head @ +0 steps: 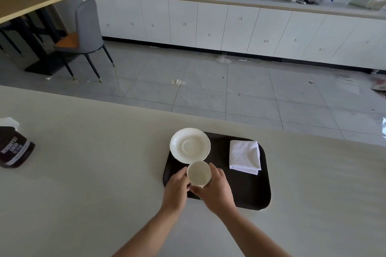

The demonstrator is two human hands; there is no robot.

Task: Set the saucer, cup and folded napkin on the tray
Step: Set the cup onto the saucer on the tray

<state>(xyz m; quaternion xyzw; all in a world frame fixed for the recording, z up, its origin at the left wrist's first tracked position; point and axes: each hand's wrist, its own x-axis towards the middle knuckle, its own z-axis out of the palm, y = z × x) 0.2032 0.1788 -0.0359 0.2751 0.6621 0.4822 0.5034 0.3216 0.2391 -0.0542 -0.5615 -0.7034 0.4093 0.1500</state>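
A black tray (248,190) lies on the pale counter in front of me. A white saucer (189,145) rests on the tray's far left corner, its rim overhanging the edge. A folded white napkin (244,156) lies on the tray's far right part. A cream cup (198,173) is upright just in front of the saucer, over the tray's left side. My left hand (176,189) grips the cup from the left and my right hand (217,189) from the right. The cup's base is hidden by my fingers.
A dark bottle with a white cap (14,148) lies on the counter (94,173) at the far left. Beyond the counter's far edge is tiled floor, a grey chair (85,33) and white cabinets.
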